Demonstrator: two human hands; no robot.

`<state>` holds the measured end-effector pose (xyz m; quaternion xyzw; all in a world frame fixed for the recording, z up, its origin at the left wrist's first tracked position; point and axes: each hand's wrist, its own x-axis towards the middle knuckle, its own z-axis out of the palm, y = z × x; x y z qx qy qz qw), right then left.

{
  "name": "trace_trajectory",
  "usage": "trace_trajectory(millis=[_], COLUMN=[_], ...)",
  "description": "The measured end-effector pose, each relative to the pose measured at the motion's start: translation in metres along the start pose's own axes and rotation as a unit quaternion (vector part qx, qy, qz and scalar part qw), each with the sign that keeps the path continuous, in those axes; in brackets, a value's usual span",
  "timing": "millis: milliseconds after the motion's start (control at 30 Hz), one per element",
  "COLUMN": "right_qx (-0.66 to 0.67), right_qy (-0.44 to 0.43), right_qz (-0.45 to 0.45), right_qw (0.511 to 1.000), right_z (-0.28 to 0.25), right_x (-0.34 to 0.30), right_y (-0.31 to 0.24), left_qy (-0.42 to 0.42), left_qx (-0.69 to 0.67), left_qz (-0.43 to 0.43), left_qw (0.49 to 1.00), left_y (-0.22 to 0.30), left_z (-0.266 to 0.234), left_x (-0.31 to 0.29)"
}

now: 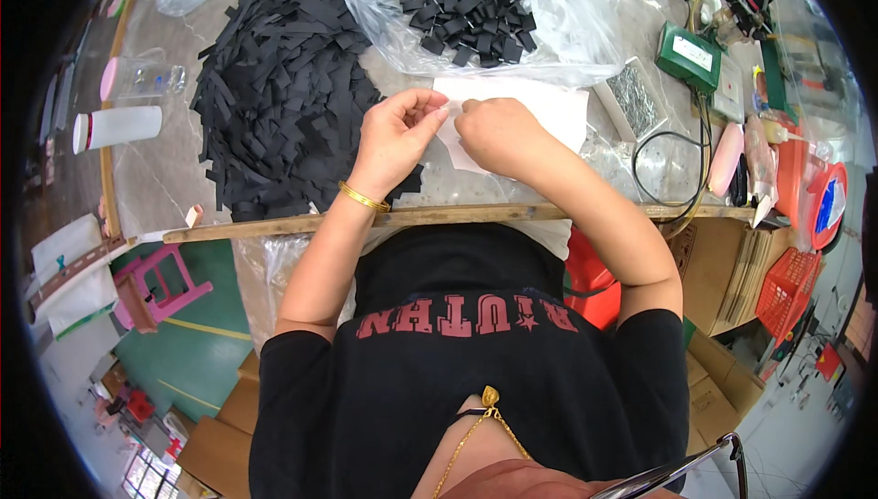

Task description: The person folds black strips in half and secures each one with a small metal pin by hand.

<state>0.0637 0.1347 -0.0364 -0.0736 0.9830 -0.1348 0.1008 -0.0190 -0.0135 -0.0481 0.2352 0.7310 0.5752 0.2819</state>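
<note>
Over a white sheet (555, 119) near the table's front edge, my two hands face each other, almost touching. Thumb and fingertips of my left hand (401, 140) are pinched together, with a gold bangle at the wrist. My right hand (500, 138) has its fingers curled closed, knuckles up. Whatever lies between the fingertips is hidden or too small to make out. A large heap of flat black strips (283, 87) lies beside my left hand. Beyond the sheet, a clear plastic bag (572, 23) carries a pile of small folded black pieces (468, 7) with bits of metal showing.
An open box of thin metal pieces (633, 96) stands right of the sheet. Farther right are a green box-shaped device (688, 57), a looped black cable (643, 165) and a pink bottle (727, 159). A white cylinder (123, 127) and a clear jar (146, 78) lie at left. A wooden strip (448, 214) edges the table.
</note>
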Motion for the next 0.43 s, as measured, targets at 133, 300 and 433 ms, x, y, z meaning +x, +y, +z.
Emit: trace_trajectory(millis=[133,300,433], right_qx=[-0.007,0.11,0.237], right_qy=[-0.066,-0.06,-0.013], right_qz=[0.007,0.006,0.019], right_qw=[0.998,0.992,0.971], right_z=[-0.002,-0.006,-0.018], right_x=[0.008,0.001,-0.027], right_y=[0.001,0.021,0.041], left_qy=[-0.002,-0.032,-0.04], left_qx=[0.021,0.089,0.08], left_qz=[-0.007,-0.001,0.001], left_qw=[1.0,0.996,0.996], left_y=[0.001,-0.003,-0.007], left_z=[0.001,0.001,0.007], left_x=[0.001,-0.008,-0.014])
